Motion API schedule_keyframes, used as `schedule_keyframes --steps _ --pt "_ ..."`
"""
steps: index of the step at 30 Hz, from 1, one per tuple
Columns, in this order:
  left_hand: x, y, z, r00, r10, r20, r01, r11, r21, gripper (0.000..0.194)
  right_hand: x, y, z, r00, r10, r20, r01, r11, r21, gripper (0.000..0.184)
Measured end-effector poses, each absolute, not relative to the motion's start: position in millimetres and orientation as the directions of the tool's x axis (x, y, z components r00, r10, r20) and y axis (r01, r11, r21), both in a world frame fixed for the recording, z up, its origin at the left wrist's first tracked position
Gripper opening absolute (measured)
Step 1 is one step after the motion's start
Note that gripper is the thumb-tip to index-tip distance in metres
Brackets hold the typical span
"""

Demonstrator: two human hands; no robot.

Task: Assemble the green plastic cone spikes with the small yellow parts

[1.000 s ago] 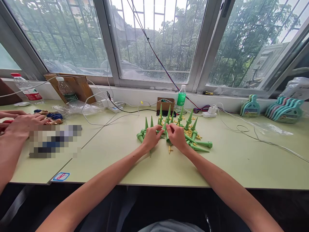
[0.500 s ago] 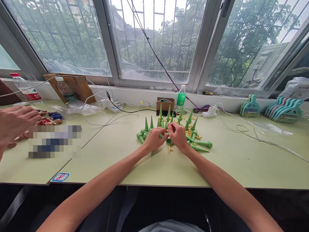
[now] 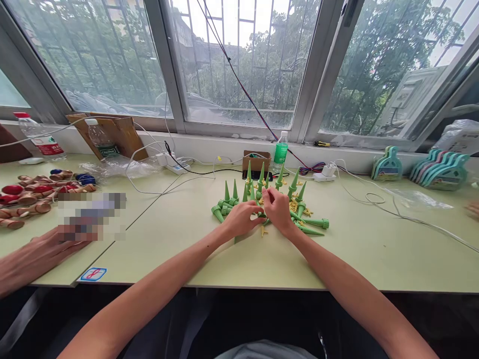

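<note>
My left hand [image 3: 242, 218] is closed around a green plastic spike [image 3: 262, 215], whose round end shows between thumb and fingers. Just to its right and slightly higher, my right hand [image 3: 277, 207] is pinched; whatever its fingertips hold is hidden. Green watering spikes surround both hands: several stand point up behind, such as this upright spike [image 3: 293, 184], and others lie flat, like the spike with a ridged cap [image 3: 319, 223]. Small yellow plastic fittings [image 3: 307, 212] lie among them. One yellow fitting [image 3: 264, 231] lies in front of my hands.
A co-worker's hand [image 3: 45, 254] rests on the table at left, near wooden toys [image 3: 28, 199] with red and blue balls. Another hand [image 3: 473, 208] blurs at the right edge. Behind the spikes stand a cardboard box [image 3: 256, 160] and green-labelled bottle [image 3: 280, 149]. White cables [image 3: 396, 212] cross the right side.
My left hand has shifted slightly, and the round end of the green spike in it shows more. The co-worker's hand at left has come down to the table. A blurred hand appears at right.
</note>
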State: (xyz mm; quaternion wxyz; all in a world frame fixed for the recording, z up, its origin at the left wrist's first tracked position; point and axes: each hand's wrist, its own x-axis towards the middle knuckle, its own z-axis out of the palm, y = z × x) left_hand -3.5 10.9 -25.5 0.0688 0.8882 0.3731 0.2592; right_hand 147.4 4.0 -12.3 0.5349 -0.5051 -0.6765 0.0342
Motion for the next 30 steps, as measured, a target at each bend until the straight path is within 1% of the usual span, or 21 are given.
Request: schedule_keyframes --steps 7,14,20,24,30 --pt "-2.5 9.4 -24.4 0.582 0.706 0.404 0.607 -0.708 0.361 0.019 147.0 4.9 -13.5 0.085 0.717 0.691 0.640 0.493 -0.590 0.039" --pt "-2.1 9.5 -24.5 0.577 0.713 0.397 0.564 -0.700 0.438 0.014 146.9 4.7 -13.0 0.082 0.724 0.685 0.645 0.485 -0.590 0.038" --pt "-2.2 11.1 -26.2 0.575 0.699 0.426 0.543 -0.715 0.440 0.009 147.0 4.6 -13.4 0.084 0.721 0.687 0.639 0.490 -0.593 0.039" --pt "-1.6 11.2 -22.6 0.499 0.747 0.440 0.525 -0.664 0.532 0.009 147.0 2.8 -11.0 0.105 0.719 0.687 0.641 0.479 -0.600 0.040" --pt "-3.1 10.6 -11.7 0.330 0.856 0.398 0.447 -0.513 0.733 0.021 146.6 1.2 -7.7 0.135 0.732 0.668 0.621 0.462 -0.633 0.043"
